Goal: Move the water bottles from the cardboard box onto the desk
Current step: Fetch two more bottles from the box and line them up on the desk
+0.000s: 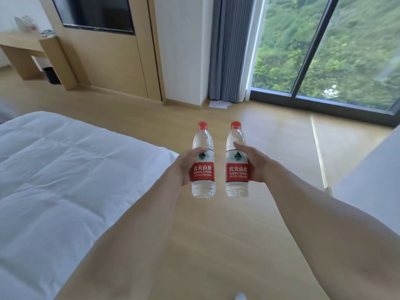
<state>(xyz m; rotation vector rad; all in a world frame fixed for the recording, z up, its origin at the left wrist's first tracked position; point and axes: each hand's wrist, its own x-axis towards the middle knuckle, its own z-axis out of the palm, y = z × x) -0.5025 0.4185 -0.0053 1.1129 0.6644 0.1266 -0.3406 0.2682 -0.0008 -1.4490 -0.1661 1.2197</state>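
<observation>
**Two bottles in hand, held above floor**

Left hand (184, 166): wrapped round the label band of left water bottle (203, 161), thumb across the upper edge of the label, fingers hidden behind the bottle. Firm grip, bottle upright, red cap up.

Right hand (255, 163): wrapped round the label band of right water bottle (237, 162), thumb on the clear shoulder just above the label, remaining fingers out of sight behind. Bottle upright, red cap up.

Bottles side by side, close but apart, a narrow gap between them. Both clear, filled, red-and-white labels facing the camera. Both carried in the air, bases off any surface, wooden floor (216, 224) beneath.

Both forearms bare, stretched forward from the lower frame edge.

Left of the left hand: bed with white duvet (65, 180), corner just beside the left wrist.
Right of the right hand: pale surface at the frame edge, nature unclear.
Beyond the bottles, far side of the floor: grey curtain (229, 48), white paper (219, 103) lying at its foot, glass window (335, 50) with green slope outside.
Far beyond and to the left of the grip: wood wall panel with dark screen (95, 11), and wooden desk (23, 43) carrying small blurred items, well apart from both bottles.

Cardboard box: out of frame.
</observation>
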